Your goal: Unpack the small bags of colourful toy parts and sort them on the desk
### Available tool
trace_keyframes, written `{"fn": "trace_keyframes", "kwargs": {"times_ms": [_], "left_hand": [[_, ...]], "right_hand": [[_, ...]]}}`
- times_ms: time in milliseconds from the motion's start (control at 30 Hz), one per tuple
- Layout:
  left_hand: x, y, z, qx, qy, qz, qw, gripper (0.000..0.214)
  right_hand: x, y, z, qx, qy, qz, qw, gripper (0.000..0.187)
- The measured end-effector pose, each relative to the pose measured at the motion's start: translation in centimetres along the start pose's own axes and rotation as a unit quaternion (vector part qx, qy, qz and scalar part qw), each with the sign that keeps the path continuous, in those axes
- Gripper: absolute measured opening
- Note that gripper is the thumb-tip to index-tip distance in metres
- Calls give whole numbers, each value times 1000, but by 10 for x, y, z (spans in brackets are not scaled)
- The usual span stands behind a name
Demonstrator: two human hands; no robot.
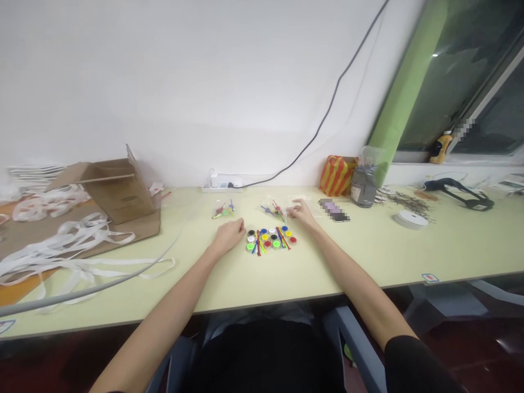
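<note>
My left hand rests on the table with its fingers curled closed. Whatever it may hold is hidden. Just right of it lie several small round discs in black, white, blue, yellow, red and green, laid out in rows. Thin coloured plastic sticks lie among the discs in two groups. Behind the discs, my right hand has its fingers bent and apart beside a clear bag with coloured pieces. Another small bundle of coloured pieces lies beyond my left hand.
Left are an open cardboard box and tangled white ribbon. A power strip sits against the wall. To the right are a phone, a striped bag, a dark container and a white roll.
</note>
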State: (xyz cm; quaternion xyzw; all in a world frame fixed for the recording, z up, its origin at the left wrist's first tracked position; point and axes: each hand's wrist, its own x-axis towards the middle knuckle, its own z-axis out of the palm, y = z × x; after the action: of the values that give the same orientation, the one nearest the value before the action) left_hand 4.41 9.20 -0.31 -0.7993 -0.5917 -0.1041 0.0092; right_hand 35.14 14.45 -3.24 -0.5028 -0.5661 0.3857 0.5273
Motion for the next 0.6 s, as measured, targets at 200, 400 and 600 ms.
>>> {"fn": "trace_keyframes", "kwargs": {"times_ms": [200, 400, 600], "left_hand": [[-1, 0, -2, 5, -7, 6, 1000, 20], [-2, 0, -3, 4, -3, 8, 1000, 19], [0, -1, -2, 4, -9, 9, 1000, 20]], "right_hand": [[-5, 9, 3, -3, -24, -75, 997, 70], [-3, 9, 1, 84, 8, -55, 995, 79], [-6, -1, -5, 131, 59, -58, 988, 80]]}}
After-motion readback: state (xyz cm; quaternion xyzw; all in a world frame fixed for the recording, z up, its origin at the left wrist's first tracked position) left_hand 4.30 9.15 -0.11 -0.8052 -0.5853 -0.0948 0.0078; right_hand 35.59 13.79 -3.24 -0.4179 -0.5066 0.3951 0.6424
